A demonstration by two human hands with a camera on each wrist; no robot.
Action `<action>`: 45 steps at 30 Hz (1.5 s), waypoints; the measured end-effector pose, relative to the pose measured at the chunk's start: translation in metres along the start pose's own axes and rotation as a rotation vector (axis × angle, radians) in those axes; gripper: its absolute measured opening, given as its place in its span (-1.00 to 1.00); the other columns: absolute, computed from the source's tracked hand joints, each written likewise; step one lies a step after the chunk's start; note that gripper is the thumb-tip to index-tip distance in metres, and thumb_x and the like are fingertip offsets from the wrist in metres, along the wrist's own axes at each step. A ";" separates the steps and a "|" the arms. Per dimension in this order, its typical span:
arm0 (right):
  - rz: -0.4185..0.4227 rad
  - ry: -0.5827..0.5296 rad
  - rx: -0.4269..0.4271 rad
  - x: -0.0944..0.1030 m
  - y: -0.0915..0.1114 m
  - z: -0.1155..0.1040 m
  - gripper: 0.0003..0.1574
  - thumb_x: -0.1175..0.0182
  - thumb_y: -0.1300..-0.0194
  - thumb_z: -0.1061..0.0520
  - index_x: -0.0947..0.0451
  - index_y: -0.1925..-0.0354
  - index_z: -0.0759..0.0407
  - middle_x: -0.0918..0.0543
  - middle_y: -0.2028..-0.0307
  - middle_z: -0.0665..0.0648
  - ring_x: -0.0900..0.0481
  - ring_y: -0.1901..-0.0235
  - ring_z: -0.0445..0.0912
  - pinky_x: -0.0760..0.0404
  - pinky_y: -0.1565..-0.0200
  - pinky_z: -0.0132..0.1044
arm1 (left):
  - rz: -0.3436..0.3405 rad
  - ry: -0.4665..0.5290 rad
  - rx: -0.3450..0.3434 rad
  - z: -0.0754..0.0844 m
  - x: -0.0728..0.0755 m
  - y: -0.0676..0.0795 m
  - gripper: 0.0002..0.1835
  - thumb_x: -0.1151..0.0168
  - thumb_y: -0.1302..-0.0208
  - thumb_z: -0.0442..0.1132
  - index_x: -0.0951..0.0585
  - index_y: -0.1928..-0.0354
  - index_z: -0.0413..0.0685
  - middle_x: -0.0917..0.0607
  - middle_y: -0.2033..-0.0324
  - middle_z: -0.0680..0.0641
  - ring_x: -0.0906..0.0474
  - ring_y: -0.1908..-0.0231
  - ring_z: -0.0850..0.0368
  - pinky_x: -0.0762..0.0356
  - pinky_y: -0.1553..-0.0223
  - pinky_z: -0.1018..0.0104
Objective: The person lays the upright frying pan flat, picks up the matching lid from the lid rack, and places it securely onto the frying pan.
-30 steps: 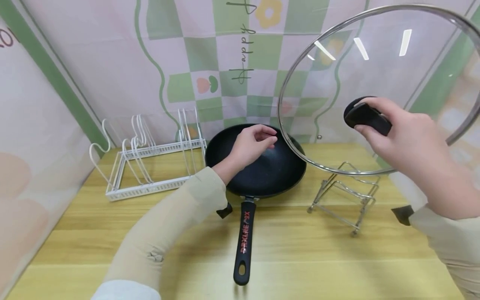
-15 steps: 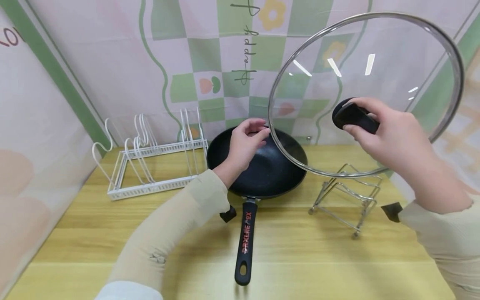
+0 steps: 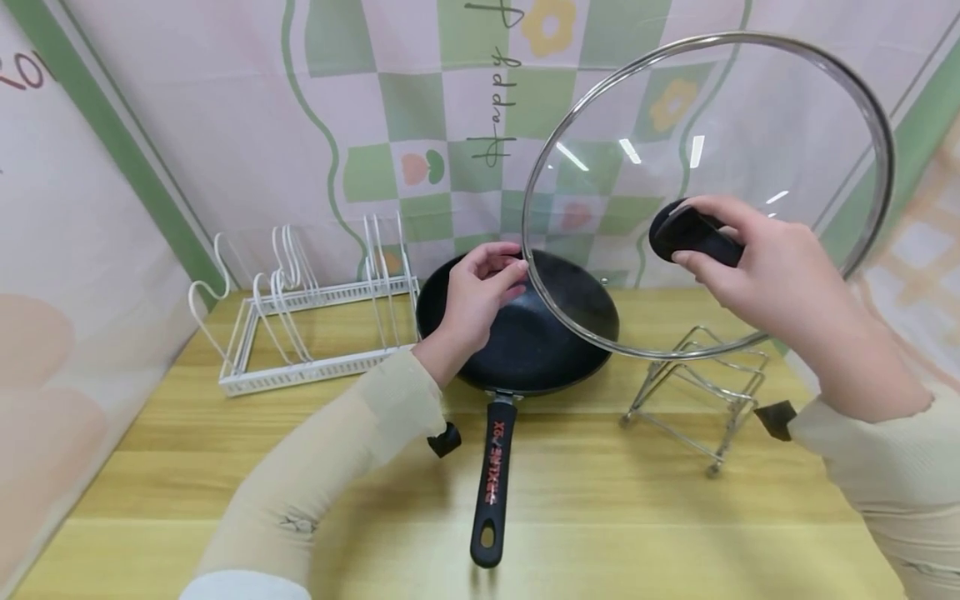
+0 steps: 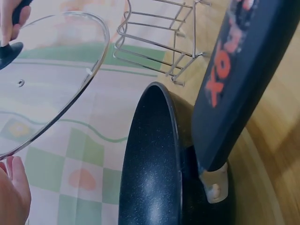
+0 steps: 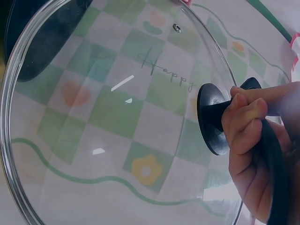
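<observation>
My right hand [image 3: 780, 283] grips the black knob [image 3: 693, 233] of a round glass lid [image 3: 600, 158] with a metal rim. The lid is held up on its edge at the right, its lower rim overlapping the wok and the wire rack in the head view. My left hand [image 3: 480, 292] is over the wok with fingers loosely bent, its fingertips right at the lid's left rim; in the left wrist view the fingertips [image 4: 18, 171] sit just under that rim. Below is a black wok [image 3: 525, 342], its long handle [image 3: 491, 483] with red lettering pointing toward me. The right wrist view shows fingers wrapped around the knob.
A white lid-and-pan rack [image 3: 300, 375] with upright loops stands left of the wok. A small silver wire rack [image 3: 697, 383] is on its right. The wooden table [image 3: 637, 533] ends against a printed cloth backdrop [image 3: 408, 108].
The right hand has brought the lid leftward, bringing its rim to the left fingertips. The left hand has shifted slightly left. The wok and both racks have stayed in place.
</observation>
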State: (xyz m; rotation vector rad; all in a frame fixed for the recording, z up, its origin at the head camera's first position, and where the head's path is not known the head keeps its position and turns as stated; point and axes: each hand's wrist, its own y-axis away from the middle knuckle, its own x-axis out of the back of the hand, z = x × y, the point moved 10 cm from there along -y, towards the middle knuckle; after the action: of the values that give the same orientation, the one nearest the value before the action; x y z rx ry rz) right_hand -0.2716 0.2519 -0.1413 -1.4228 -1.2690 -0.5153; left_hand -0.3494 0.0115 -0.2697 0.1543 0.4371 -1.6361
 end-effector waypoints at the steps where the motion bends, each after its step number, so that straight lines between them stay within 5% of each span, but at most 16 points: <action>1: 0.002 0.002 0.007 0.000 0.000 -0.001 -0.42 -0.33 -0.39 0.06 -0.46 -0.32 0.08 -0.67 0.09 0.53 -0.57 0.36 0.36 -0.40 0.42 -0.01 | 0.006 0.008 -0.002 0.000 0.001 0.001 -0.75 -0.29 -0.38 -0.49 -0.62 -0.06 -0.31 -0.62 0.28 -0.05 -0.64 0.29 0.15 -0.69 0.05 0.16; 11: -0.049 -0.014 0.011 -0.008 -0.007 -0.006 -0.37 -0.32 -0.41 0.01 -0.43 -0.36 0.10 -0.66 0.07 0.55 -0.60 0.32 0.30 -0.42 0.38 -0.03 | 0.039 0.095 -0.014 -0.003 0.008 0.005 -0.85 -0.28 -0.38 -0.49 -0.63 0.10 -0.15 -0.61 0.32 -0.01 -0.64 0.30 0.18 -0.70 0.08 0.18; 20: -0.142 -0.114 -0.013 -0.027 -0.018 -0.009 -0.34 -0.30 -0.43 0.04 -0.37 -0.40 0.11 -0.70 0.18 0.46 -0.55 0.61 -0.01 -0.45 0.56 -0.28 | 0.082 0.101 -0.045 -0.002 0.024 0.009 -0.82 -0.27 -0.36 -0.53 -0.61 0.13 -0.12 -0.60 0.35 0.01 -0.60 0.36 0.20 -0.68 0.26 0.33; 31: -0.218 -0.089 0.014 -0.046 -0.033 -0.018 -0.31 -0.26 -0.46 0.00 -0.33 -0.44 0.12 -0.68 0.18 0.41 -0.60 0.47 0.05 -0.50 0.46 -0.14 | 0.170 0.147 -0.028 -0.007 0.046 0.013 -0.77 -0.28 -0.32 -0.58 -0.63 0.21 -0.07 -0.61 0.37 0.03 -0.57 0.37 0.24 -0.67 0.34 0.38; 39: -0.246 -0.051 0.035 -0.053 -0.040 -0.023 -0.27 -0.25 -0.47 0.00 -0.30 -0.47 0.16 -0.57 -0.09 0.60 -0.62 0.06 0.36 -0.54 0.17 0.18 | 0.175 0.155 -0.025 -0.008 0.054 0.016 -0.76 -0.26 -0.32 -0.59 -0.62 0.18 -0.08 -0.60 0.36 0.03 -0.57 0.37 0.24 -0.67 0.32 0.37; 45: -0.259 -0.019 0.042 -0.060 -0.043 -0.026 -0.28 -0.24 -0.47 -0.01 -0.30 -0.46 0.14 -0.57 -0.08 0.60 -0.63 0.14 0.34 -0.53 0.20 0.17 | 0.181 0.158 0.002 -0.015 0.060 0.018 -0.76 -0.25 -0.33 -0.58 -0.61 0.15 -0.09 -0.59 0.35 0.02 -0.59 0.39 0.24 -0.68 0.30 0.36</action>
State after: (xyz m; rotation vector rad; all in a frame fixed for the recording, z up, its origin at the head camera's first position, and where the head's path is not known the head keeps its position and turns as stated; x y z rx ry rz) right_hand -0.3206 0.1964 -0.1659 -1.2375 -1.4808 -0.6454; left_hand -0.3416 -0.0398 -0.3078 0.3175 0.5270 -1.4513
